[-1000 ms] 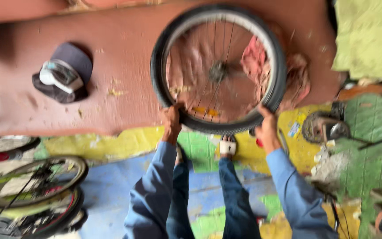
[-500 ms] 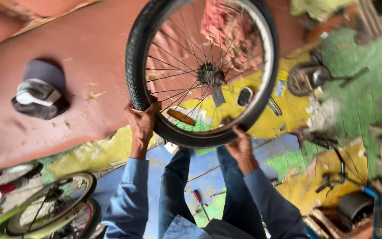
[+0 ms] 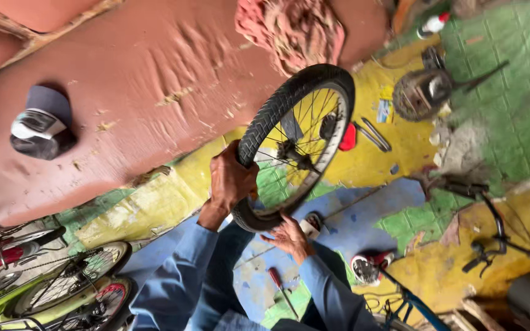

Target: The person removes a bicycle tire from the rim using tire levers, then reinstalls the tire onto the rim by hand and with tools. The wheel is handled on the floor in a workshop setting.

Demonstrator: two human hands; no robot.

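Note:
A small spoked bicycle wheel (image 3: 264, 125) with a black knobbly tyre is held up in front of me, turned nearly edge-on. My left hand (image 3: 230, 179) grips the tyre at its near left side. My right hand (image 3: 289, 236) cups the lower rim from underneath, fingers spread against the tyre. Both arms are in blue sleeves. The hub and spokes show through the wheel's open middle.
A reddish-brown padded bench (image 3: 124, 79) carries a dark cap (image 3: 39, 122) and a pink rag (image 3: 292, 27). Below lie a screwdriver (image 3: 279, 285), loose tools (image 3: 372, 133), a sprocket part (image 3: 421, 93), a spray bottle (image 3: 432, 24), small bicycles (image 3: 56, 288) left and a blue bike frame (image 3: 504, 245) right.
The wheel has turned from face-on to nearly edge-on and come lower and to the right. My view has swung, and my right hand slid under the rim.

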